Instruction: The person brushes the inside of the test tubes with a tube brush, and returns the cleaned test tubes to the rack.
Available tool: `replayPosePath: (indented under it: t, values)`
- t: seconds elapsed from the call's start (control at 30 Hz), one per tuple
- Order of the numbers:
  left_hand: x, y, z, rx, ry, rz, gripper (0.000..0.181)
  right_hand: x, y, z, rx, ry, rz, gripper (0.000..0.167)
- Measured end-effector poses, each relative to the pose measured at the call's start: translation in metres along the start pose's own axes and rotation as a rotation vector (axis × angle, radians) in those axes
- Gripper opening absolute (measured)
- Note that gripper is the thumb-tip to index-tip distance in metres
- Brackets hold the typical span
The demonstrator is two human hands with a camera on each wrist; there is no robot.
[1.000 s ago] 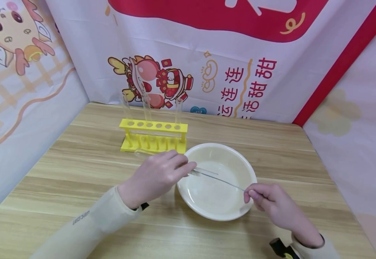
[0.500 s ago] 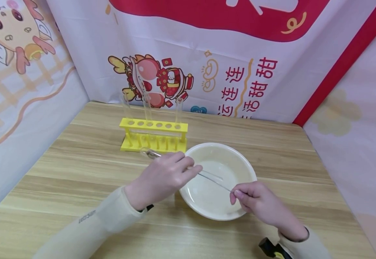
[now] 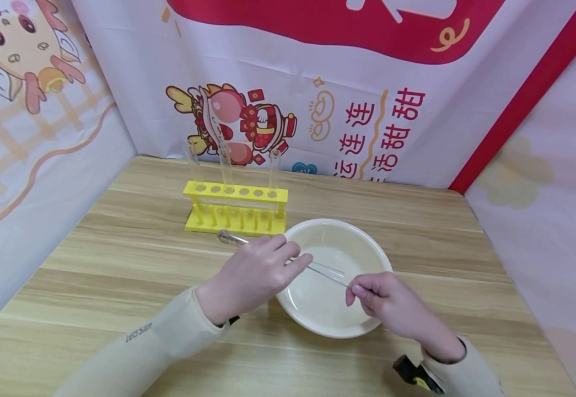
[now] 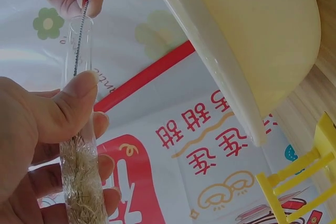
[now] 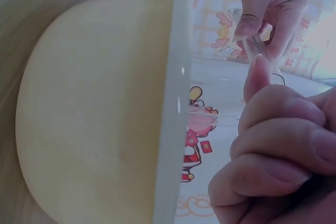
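Over a cream basin (image 3: 317, 311), my left hand (image 3: 253, 278) grips a clear glass test tube (image 4: 88, 40), held slantwise. Inside it is a test tube brush (image 4: 82, 182) whose pale bristles fill the lower part. In the head view the bristles show at the tube's closed end, left of my left hand. My right hand (image 3: 392, 303) pinches the brush's thin twisted wire (image 3: 327, 275) just beyond the tube's mouth. In the right wrist view, my right fingers (image 5: 278, 145) are curled in the foreground, with the left hand (image 5: 270, 11) behind them.
A yellow test tube rack (image 3: 235, 191) stands behind and left of the basin, with three clear tubes upright in it. The wooden tabletop (image 3: 119, 264) meets printed cloth walls (image 3: 278, 66) at the back and sides.
My right hand has moved left and slightly up, toward my left hand, pushing the brush deeper into the tube. The bristles now show at its closed end. My left hand has shifted slightly right.
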State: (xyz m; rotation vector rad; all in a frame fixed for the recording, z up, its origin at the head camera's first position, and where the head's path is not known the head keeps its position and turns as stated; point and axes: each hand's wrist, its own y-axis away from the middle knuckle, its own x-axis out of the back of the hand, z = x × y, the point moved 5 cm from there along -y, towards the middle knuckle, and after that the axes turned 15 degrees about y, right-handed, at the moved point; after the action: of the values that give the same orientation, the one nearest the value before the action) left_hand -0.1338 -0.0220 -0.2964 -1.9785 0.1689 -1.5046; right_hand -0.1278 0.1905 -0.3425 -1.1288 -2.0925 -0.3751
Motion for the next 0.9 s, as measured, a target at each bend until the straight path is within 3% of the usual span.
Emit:
replayPosePath:
  t: [0.27, 0.57, 0.9]
  values:
    - [0.000, 0.000, -0.001, 0.007, 0.020, -0.017, 0.019, 0.005, -0.005, 0.000, 0.033, 0.191, -0.006, 0.026]
    - [0.001, 0.004, -0.008, 0.079, 0.070, -0.108, 0.026, 0.011, -0.007, -0.009, 0.182, 0.634, 0.274, 0.027]
    - [0.000, 0.010, -0.017, 0.132, 0.150, -0.185, 0.034, 0.012, -0.007, -0.012, 0.306, 0.853, 0.439, 0.020]
